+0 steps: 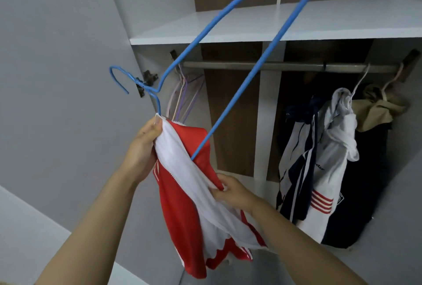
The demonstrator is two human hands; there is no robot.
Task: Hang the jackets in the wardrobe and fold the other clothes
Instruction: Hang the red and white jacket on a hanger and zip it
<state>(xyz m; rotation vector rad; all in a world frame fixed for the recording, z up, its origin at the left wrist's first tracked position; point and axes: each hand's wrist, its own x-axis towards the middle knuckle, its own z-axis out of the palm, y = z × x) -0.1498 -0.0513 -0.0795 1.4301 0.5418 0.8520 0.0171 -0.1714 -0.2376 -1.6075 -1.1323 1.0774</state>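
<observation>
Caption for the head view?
Both hands work a red-and-white jacket onto a blue hanger before the wardrobe rail.

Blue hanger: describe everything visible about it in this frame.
The blue hanger looks like thin coated wire, with a small hook at left and one rounded shoulder raised toward the shelf. It is tilted steeply, not on the rail. Its lower part is threaded inside the red and white jacket, gripped by both hands.

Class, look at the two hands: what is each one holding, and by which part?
Left hand pinches the red and white jacket at its upper white edge, where the blue wire hanger enters. Right hand grips its white lining lower down.
</observation>
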